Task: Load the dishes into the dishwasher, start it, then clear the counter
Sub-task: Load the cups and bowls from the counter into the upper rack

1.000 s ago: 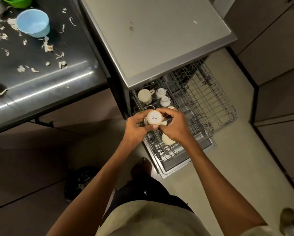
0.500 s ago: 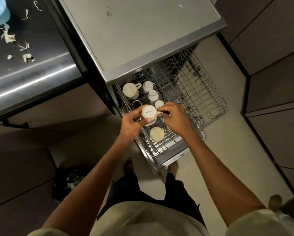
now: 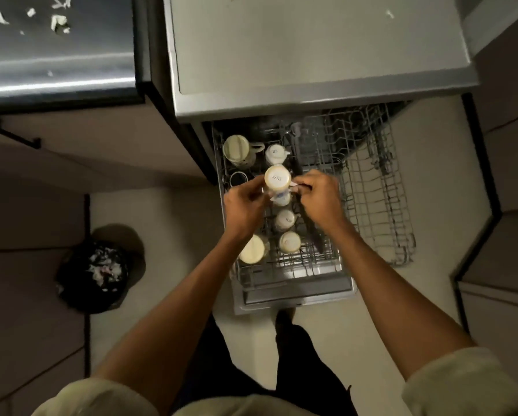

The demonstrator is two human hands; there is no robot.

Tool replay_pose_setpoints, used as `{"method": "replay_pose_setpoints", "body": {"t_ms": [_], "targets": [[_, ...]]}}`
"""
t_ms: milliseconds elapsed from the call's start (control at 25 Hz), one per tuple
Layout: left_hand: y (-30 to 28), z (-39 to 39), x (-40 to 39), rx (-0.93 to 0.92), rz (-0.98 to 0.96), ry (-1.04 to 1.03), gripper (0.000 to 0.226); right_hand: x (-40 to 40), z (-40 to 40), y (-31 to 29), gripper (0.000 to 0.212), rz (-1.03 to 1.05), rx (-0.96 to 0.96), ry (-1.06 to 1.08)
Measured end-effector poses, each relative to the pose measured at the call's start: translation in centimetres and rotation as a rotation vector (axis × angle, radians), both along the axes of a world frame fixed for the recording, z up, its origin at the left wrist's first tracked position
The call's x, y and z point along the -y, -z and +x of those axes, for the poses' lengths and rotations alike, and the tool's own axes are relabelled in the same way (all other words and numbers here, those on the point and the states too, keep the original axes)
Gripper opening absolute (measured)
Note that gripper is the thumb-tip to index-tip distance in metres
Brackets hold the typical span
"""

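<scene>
A cream cup [image 3: 277, 179] is held upside down over the pulled-out dishwasher rack [image 3: 371, 187], its printed base facing up. My left hand [image 3: 244, 207] grips its left side and my right hand [image 3: 319, 195] pinches its handle side. Several cups stand inverted in the rack's left part: a large mug [image 3: 236, 148] at the back, a small white cup [image 3: 275, 154] beside it, two small cups [image 3: 285, 220] [image 3: 289, 242] nearer me, and a cream mug [image 3: 251, 249] partly under my left wrist. A dark cup [image 3: 238, 178] sits by the rack's left edge.
The steel dishwasher top [image 3: 311, 49] overhangs the rack's back. To the left is a dark counter [image 3: 56, 55] strewn with white scraps. A black bin [image 3: 97, 274] with rubbish stands on the floor at left. Cabinets [image 3: 506, 145] line the right. The rack's right half holds no dishes.
Both hands have carried the inverted cup a little farther back over the rack, toward the small white cup. The camera has tilted down and right; the blue bowl has left view.
</scene>
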State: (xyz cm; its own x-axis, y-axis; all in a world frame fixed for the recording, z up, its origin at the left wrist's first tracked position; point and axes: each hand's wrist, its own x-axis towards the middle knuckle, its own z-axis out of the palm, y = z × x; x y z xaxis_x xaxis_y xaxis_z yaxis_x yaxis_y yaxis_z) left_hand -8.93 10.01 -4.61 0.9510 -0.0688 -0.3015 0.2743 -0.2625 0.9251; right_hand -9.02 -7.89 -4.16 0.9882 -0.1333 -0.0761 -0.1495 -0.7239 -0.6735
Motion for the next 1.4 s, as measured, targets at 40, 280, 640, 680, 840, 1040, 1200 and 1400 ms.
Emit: {"method": "replay_pose_setpoints", "body": {"t_ms": [40,280,640,680,840,1040,1200,1400], "targets": [[0.6,0.2,1.4,0.012,0.011,-0.031,0.044,1.1,1.0,0.8,0.021,-0.004,0.018,-0.020],[6.0,5.3,5.9,0.105,0.145,0.055,0.053,5.6,8.1,6.5,0.030,-0.015,-0.009,-0.094],[13.0,11.7,4.5,0.390,0.390,0.212,0.074,5.0,15.3,13.7,0.020,0.037,0.179,-0.103],[13.6,12.1,4.2,0.419,0.442,0.251,0.076,5.2,15.9,14.5,0.020,0.029,0.183,-0.106],[15.6,13.4,4.0,0.479,0.652,0.368,0.072,5.6,17.0,16.6,0.022,-0.024,0.208,-0.116],[15.9,14.0,4.3,0.563,0.991,0.397,0.078,5.0,17.5,17.4,0.024,0.016,0.250,-0.060],[15.5,14.7,4.4,0.540,1.096,0.433,0.075,4.7,18.3,17.1,0.021,-0.039,0.330,-0.107],[16.3,14.7,4.3,0.493,1.137,0.505,0.063,4.6,18.6,19.3,0.020,-0.115,0.270,-0.092]]}}
